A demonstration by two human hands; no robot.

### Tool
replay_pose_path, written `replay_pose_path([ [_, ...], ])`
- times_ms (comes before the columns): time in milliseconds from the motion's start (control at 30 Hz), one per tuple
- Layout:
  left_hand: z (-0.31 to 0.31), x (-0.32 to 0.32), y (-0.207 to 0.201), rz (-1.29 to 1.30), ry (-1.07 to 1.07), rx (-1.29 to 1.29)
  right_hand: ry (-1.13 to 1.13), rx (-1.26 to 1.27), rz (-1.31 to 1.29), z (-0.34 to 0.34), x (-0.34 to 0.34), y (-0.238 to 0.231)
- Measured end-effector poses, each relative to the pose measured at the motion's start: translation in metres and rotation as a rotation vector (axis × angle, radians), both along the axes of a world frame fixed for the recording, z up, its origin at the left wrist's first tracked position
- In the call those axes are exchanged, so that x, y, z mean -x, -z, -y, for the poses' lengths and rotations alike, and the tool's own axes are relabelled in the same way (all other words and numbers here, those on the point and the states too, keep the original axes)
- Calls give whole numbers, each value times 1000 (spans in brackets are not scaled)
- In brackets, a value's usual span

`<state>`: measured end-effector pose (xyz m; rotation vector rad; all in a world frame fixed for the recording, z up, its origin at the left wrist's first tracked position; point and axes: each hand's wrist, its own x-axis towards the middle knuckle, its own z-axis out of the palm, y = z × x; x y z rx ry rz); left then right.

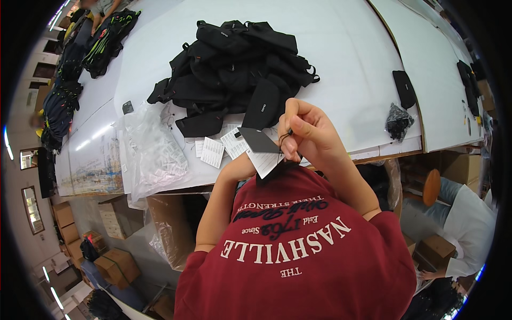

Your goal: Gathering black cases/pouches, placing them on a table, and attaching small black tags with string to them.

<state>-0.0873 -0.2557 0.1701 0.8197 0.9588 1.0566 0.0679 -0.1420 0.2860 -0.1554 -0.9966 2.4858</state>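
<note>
Just in front of my chest, my right hand (305, 130) is raised with thumb and fingers pinched on the thin black cord (282, 140) of a hang tag. A dark grey tag (258, 141) and a white printed tag (264, 162) hang beside these fingers. Below them, a black fabric piece (271, 176) shows partly against my shirt. My left hand (244, 164) reaches in behind the tags; its fingers are hidden. Beyond both hands lies a heap of black fabric pouches (229, 72). Loose white printed tags (212, 152) rest on the table at its near edge.
A see-through plastic bag (152, 154) of white tags lies left on the white table (341, 64). Rightward are a black pouch (404, 89) and a small bag of black bits (398, 122). Dark garments (109, 42) and another person's arms (104, 15) are far left; cartons (117, 266) stand below.
</note>
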Motion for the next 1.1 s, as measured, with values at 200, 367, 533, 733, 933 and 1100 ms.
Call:
replay_pose_path([
  [200, -8, 17, -45, -699, 130, -249, 69, 57, -69, -1, -13, -2],
  [367, 9, 26, -35, -914, 71, -309, 160, 18, -169, -19, -36, 7],
  [533, 25, -2, -38, -654, -150, -261, 277, 144, -174, -22, -63, 25],
  [733, 27, -27, -31, -765, -345, -254, 371, 101, -129, -27, -77, 32],
  [933, 33, -27, -55, -701, -126, -183, 322, -745, 452, -39, -72, 41],
  [1100, 32, -3, -75, -400, 229, -41, -413, -589, 355, -12, -61, 93],
])
